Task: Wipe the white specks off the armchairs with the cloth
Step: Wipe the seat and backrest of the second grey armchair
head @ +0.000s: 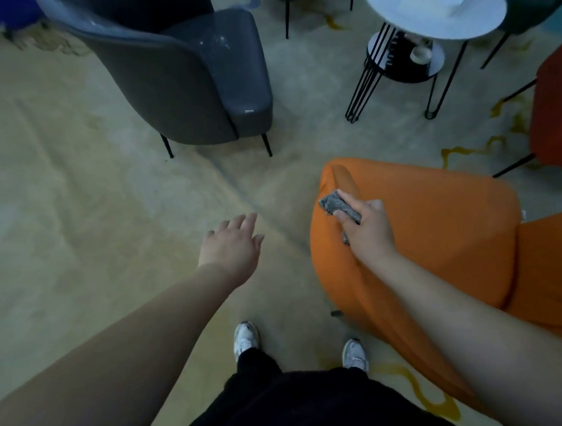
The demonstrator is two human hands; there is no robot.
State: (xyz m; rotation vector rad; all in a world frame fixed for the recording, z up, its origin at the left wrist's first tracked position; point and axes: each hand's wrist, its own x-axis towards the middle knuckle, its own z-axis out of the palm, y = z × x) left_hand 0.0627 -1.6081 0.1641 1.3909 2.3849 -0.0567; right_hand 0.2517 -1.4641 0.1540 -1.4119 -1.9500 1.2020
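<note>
Orange armchair (435, 238) nearest the person; grey armchair (203, 81) well beyond it, white specks (219, 41) showing on its seat. Right hand (367, 228) clamps the grey cloth (335, 205) against the orange chair's top edge; left hand (232, 244) hangs beside the chair, fingers spread, holding nothing. Best to keep the cloth bunched flat and run along the edge with firm, overlapping strokes, I'd say.

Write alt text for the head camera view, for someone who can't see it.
A person's right hand presses a grey cloth against the back of an orange armchair, while the left hand hovers open over the carpet. A dark grey armchair with white specks stands beyond.
</note>
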